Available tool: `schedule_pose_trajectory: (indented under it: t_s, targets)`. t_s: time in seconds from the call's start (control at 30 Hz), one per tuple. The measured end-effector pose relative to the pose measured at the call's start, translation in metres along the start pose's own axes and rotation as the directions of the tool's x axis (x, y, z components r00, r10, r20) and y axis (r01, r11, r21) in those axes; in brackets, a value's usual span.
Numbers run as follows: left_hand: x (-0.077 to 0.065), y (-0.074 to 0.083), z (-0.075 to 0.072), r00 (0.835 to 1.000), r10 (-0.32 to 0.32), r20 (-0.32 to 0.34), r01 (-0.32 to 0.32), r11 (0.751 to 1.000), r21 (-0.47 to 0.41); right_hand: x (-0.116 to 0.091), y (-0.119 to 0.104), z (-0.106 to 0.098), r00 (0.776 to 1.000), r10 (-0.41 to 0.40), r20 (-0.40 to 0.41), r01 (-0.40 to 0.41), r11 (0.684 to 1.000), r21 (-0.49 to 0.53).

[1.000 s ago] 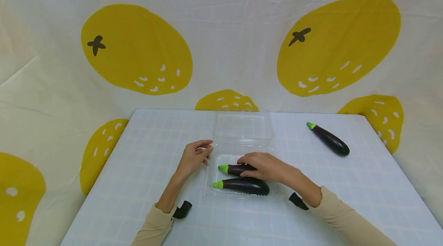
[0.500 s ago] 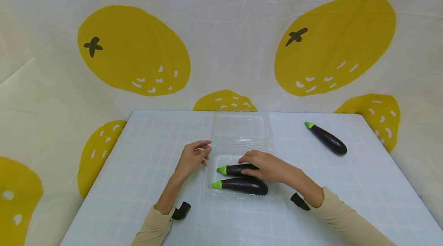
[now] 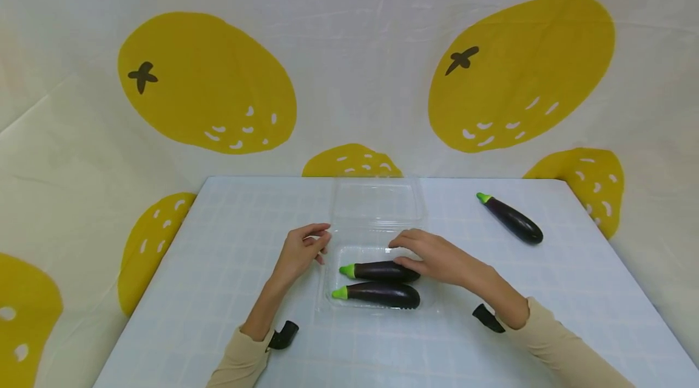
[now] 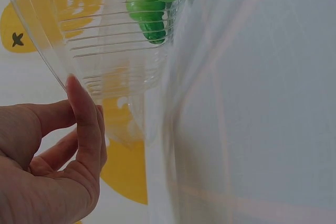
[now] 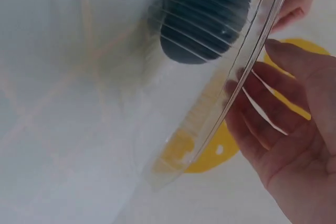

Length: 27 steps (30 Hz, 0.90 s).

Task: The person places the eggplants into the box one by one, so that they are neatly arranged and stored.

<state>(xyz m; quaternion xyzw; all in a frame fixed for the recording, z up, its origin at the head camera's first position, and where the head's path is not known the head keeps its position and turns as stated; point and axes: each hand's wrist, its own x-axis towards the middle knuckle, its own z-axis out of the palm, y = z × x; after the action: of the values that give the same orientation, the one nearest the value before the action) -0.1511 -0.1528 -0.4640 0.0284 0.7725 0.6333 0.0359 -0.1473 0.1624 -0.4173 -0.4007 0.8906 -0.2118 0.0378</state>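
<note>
Two eggplants lie side by side in the clear plastic clamshell container, green stem ends to the left: a rear eggplant and a front eggplant. My right hand hovers over the rear eggplant's thick end, fingers loosely bent and spread with nothing gripped. Its thumb is close to that eggplant; whether they touch is unclear. At the container's left side is my left hand, fingers loosely bent. In the left wrist view a fingertip appears against the clear rim.
The container's lid lies folded back behind it. A third eggplant rests on the light checked tabletop at the back right. Behind the table hangs a pale cloth with yellow fruit prints.
My right hand has lifted its fingers off the rear eggplant and shifted slightly right, leaving more of that eggplant in sight. My left hand stays by the container. The head view has drifted slightly.
</note>
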Motion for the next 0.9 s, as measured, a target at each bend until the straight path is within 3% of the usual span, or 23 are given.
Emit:
schedule_pose_trajectory:
  t_s: [0.17,0.37,0.9]
  targets:
    - [-0.001,0.001,0.0,1.0,-0.003,-0.004,0.003,1.0,0.009,-0.007,0.007,-0.006,0.995,-0.032,-0.092,0.029,0.999,-0.03]
    - [0.0,-0.001,0.0,1.0,-0.011,-0.002,0.011,1.0,0.017,-0.016,0.016,-0.012,0.974,-0.092,-0.207,0.076,0.993,-0.085]
    - [-0.001,0.0,0.0,1.0,-0.008,0.0,0.008,1.0,0.005,-0.038,0.045,-0.02,0.943,0.017,-0.333,-0.07,0.987,-0.147]
